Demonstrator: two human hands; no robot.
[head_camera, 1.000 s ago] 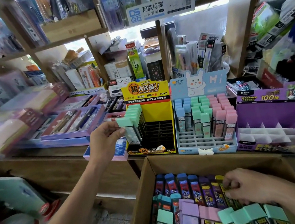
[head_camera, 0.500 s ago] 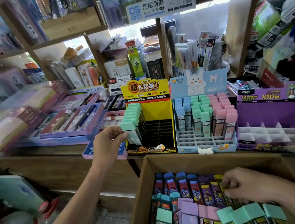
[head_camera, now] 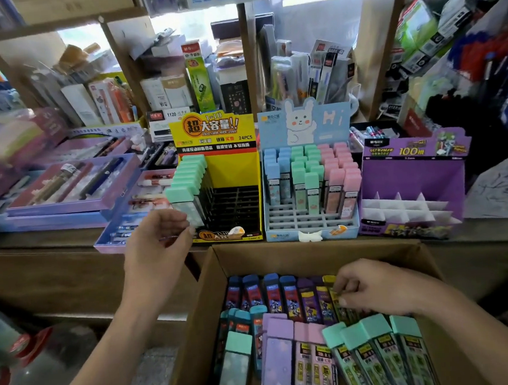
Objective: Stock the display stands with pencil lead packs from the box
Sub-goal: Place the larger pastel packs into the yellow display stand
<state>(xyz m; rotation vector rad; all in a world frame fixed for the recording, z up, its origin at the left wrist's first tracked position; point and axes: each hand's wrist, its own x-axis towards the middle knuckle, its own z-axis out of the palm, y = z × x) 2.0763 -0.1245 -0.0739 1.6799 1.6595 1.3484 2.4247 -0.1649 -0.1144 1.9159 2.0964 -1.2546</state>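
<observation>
A cardboard box (head_camera: 312, 250) in front of me holds several pencil lead packs (head_camera: 288, 299) with blue, purple, pink and mint caps. On the shelf stand a yellow display stand (head_camera: 215, 128), a blue bunny stand (head_camera: 310, 229) and a purple stand (head_camera: 413, 179). A row of mint-capped packs (head_camera: 188, 179) fills the left column of the yellow stand. My left hand (head_camera: 159, 240) hovers with loosely spread fingers just below the frontmost mint pack (head_camera: 183, 202), which sits in its slot. My right hand (head_camera: 382, 288) is inside the box, fingertips pinching a yellow-capped pack (head_camera: 330, 288).
Most black slots of the yellow stand hold nothing. The blue stand carries blue, green and pink packs at the back, with bare front rows. White dividers in the purple stand hold nothing. Trays of pens (head_camera: 73, 188) lie to the left. Shelves of stationery rise behind.
My left hand lowered the mint pack into the front slot of the yellow stand, then loosened and dropped away from it. My right hand stayed in the box.
</observation>
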